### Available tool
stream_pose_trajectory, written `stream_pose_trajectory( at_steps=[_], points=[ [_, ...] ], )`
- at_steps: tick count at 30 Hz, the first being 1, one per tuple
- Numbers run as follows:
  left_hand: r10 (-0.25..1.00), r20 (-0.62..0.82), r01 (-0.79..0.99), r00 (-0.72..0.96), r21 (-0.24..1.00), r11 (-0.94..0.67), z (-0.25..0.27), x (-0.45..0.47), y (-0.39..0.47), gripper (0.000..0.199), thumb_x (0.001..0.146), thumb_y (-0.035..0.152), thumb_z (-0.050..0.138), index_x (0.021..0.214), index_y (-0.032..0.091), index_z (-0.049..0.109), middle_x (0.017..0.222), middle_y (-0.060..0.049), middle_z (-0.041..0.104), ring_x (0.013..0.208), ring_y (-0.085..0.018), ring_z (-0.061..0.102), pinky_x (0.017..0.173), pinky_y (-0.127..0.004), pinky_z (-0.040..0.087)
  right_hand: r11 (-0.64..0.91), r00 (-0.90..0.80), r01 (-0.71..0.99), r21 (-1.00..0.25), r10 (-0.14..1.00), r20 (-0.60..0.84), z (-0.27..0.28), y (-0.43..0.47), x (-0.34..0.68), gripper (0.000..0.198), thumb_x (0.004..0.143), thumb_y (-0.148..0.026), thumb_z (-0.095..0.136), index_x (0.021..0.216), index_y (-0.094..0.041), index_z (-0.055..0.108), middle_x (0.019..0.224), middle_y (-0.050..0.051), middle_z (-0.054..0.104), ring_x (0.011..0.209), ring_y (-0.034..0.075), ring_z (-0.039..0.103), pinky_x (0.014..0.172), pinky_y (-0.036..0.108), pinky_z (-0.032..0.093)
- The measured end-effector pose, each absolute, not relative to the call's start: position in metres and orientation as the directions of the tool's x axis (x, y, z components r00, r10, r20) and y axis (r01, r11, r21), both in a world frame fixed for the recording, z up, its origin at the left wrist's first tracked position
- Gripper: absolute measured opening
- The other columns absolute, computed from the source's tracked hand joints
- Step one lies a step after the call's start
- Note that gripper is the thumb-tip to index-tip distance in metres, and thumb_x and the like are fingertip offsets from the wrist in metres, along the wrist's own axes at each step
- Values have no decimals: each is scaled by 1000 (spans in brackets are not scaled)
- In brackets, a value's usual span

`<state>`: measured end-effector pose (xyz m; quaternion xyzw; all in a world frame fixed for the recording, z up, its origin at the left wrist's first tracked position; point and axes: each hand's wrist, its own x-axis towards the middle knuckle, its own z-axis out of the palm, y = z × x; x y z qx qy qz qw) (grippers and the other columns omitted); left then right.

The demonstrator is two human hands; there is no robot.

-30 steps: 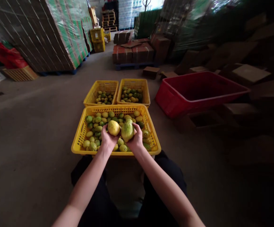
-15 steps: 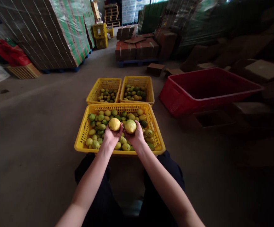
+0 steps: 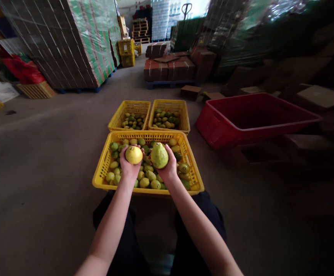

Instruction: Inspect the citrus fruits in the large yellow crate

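Yellow fruit [image 3: 134,155] fills your left hand [image 3: 130,170]; your right hand [image 3: 169,168] has turned its greener fruit [image 3: 159,155], seemingly narrow end up, showing its side.

A warehouse, shown by wrapped stacks [image 3: 100,46] and wooden pallets [image 3: 140,30].

there are two hands [image 3: 130,169], two held fruits [image 3: 159,155], three fruit baskets [image 3: 103,168], one red tub [image 3: 213,126].

Left hand [image 3: 130,168]: holds yellow fruit [image 3: 134,155]
Right hand [image 3: 169,165]: holds green fruit [image 3: 159,155]
Front crate [image 3: 105,166]: yellow, under both hands, fruit inside
Red tub [image 3: 217,128]: floor, right of crate
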<state>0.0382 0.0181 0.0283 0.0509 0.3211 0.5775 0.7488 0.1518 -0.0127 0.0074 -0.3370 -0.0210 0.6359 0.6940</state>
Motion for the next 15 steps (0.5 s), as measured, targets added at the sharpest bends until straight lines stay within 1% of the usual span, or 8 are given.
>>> stream_pose_trajectory(
  at_steps=[2,4,5,7,9,12,15],
  points=[
    [909,-399,-828,122,464,315,29,42,16,31,92,28,49,68,17,65,69,-3,68,68,-14,66,68,-24,55,46,302,-819,-572,882,-362,1,-12,148,16,76,-36,70,78,-20,69,68,-1,71,69,18,69,60,26,55],
    [926,-353,-821,130,486,300,30,45,14,29,90,25,52,66,17,66,68,-2,68,68,-13,66,73,-24,54,144,410,-730,-668,874,-260,-4,-12,146,12,72,-33,73,73,-21,68,71,-3,70,71,16,66,65,24,55],
    [937,-322,-816,136,500,291,29,46,13,28,89,25,53,66,17,66,68,-2,68,69,-13,67,75,-24,54,181,438,-684,-707,877,-199,-5,-12,145,12,72,-33,73,71,-22,68,71,-4,69,71,15,64,67,24,54],
    [955,-262,-808,142,526,265,27,46,13,26,88,25,56,66,17,67,69,-2,68,69,-13,67,76,-24,53,216,437,-615,-758,894,-99,-7,-15,147,14,72,-35,73,68,-23,69,73,-3,70,72,16,63,68,25,53],
    [964,-234,-807,126,541,236,25,45,14,24,87,26,57,66,17,67,69,-1,69,69,-12,66,77,-24,53,229,417,-572,-788,908,-39,-6,-17,148,15,73,-36,74,68,-23,70,76,-2,71,76,17,63,67,25,52],
    [961,-265,-824,78,525,212,20,43,17,22,86,24,57,67,18,66,70,1,68,68,-11,66,75,-23,52,225,413,-536,-814,911,-20,-7,-19,149,18,72,-40,75,69,-23,71,74,-2,70,75,17,63,64,25,51],
    [914,-403,-835,39,490,251,15,41,21,24,86,26,53,64,19,61,69,0,67,65,-12,65,69,-23,51,195,407,-549,-813,912,-56,-11,-18,147,21,69,-43,75,68,-22,71,69,-3,68,69,16,62,63,25,51]
  ],
)
